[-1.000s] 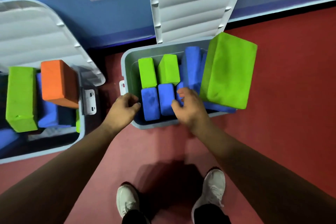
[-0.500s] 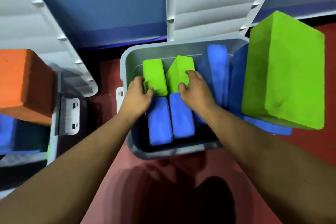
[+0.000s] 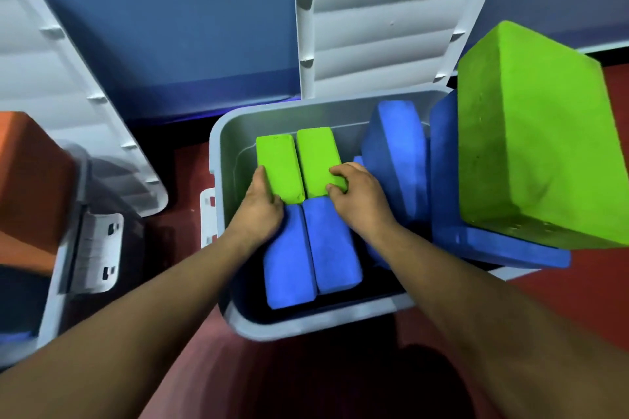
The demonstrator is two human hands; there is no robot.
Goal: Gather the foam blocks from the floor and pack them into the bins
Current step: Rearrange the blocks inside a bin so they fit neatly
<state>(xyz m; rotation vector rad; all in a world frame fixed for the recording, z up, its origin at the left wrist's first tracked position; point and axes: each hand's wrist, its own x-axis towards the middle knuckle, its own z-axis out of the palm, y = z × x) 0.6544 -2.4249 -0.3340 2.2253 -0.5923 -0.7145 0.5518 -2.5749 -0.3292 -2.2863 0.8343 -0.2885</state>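
Both hands are inside the grey bin (image 3: 299, 326), which stands on the red floor (image 3: 606, 275) with its lid (image 3: 391, 17) open and leaning back against the blue wall. The left hand (image 3: 262, 211) grips the near end of the left green block (image 3: 277, 163), with the thumb along its outer side. The right hand (image 3: 357, 197) has its fingers curled over the near end of the right green block (image 3: 316, 153). These two green blocks lie side by side and touch each other, in the far part of the bin. Just in front of them, two blue blocks (image 3: 333, 248) also lie side by side. At the right side of the bin, a rounded blue block (image 3: 394, 153) stands upright. Beside it, a big green block (image 3: 531, 146) rests tilted on a wide blue block (image 3: 493, 245) which sticks out over the bin's right edge. At the left there is a second bin (image 3: 56, 282), also open, and an orange block (image 3: 30, 180) sits on top of it.
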